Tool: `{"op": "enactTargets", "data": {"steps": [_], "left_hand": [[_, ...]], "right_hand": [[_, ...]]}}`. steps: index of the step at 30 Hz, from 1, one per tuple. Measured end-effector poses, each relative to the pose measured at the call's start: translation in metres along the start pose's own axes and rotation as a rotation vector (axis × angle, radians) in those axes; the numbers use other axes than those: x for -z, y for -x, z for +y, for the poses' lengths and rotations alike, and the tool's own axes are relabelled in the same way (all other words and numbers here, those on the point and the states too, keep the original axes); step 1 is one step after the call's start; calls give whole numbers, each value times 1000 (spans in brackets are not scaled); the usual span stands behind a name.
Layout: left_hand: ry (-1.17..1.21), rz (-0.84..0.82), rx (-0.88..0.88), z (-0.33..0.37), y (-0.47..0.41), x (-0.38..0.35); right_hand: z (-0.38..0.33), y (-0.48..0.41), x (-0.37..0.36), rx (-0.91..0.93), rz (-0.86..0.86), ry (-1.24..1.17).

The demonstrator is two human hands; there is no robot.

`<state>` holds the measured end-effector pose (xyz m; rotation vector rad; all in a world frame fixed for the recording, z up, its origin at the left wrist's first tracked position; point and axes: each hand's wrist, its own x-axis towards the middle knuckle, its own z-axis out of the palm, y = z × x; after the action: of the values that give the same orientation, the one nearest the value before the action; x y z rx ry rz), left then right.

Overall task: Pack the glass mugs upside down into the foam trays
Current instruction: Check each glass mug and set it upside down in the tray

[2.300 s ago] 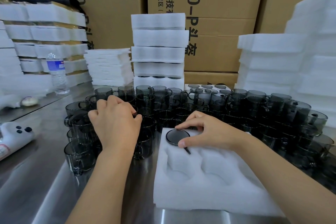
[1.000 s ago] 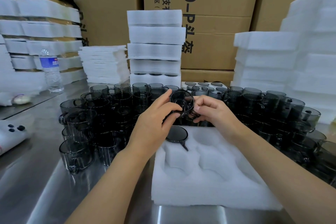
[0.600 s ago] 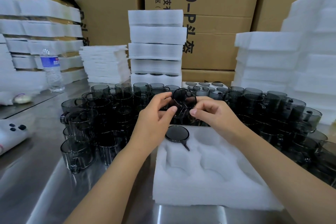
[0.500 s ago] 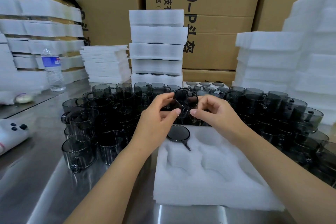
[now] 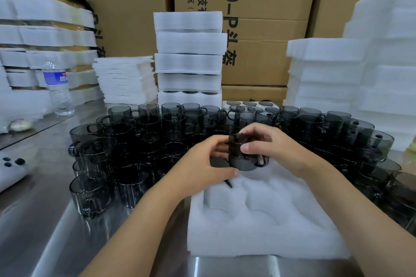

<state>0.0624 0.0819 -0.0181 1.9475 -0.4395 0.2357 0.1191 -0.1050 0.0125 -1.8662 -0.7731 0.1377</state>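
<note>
Tabletop [image 5: 45,231]: mugs [image 5: 144,141] on three sides of tray [image 5: 258,231]

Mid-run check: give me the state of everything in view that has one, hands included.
Left hand: grips the held mug.
Right hand: pinches the held mug from the other side.
Held mug: lifted over the foam tray, not seated; orientation blurred.
Seated mug: upside down in the tray's far-left pocket, partly hidden.
Foam tray: other visible pockets empty.
Loose mugs: upright on the table.
Water bottle: upright.
</note>
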Motion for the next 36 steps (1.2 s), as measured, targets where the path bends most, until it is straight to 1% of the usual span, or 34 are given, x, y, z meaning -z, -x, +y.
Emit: {"op": "enactTargets", "data": {"steps": [2, 6, 11, 14, 23, 26, 29, 33, 36], "left_hand": [[-20, -15, 12, 0, 0, 1], [-81, -34, 34, 1, 1, 3], [-123, -19, 62, 1, 2, 4], [-144, -20, 75, 3, 3, 4], [-119, -14, 106, 3, 2, 3], [-102, -18, 106, 3, 3, 3], [-115, -13, 100, 2, 3, 3], [-97, -13, 101, 2, 3, 3], [-99, -14, 95, 1, 2, 4]], "right_hand": [[0, 1, 5, -35, -43, 5], [-3, 7, 17, -80, -69, 11], [-2, 11, 21, -91, -128, 81], [-2, 10, 18, -79, -152, 80], [-1, 12, 21, -92, -239, 82], [-1, 13, 22, -132, -274, 149], [-1, 13, 22, -136, -271, 220], [2, 10, 25, -145, -226, 182], [6, 9, 25, -139, -250, 222]]}}
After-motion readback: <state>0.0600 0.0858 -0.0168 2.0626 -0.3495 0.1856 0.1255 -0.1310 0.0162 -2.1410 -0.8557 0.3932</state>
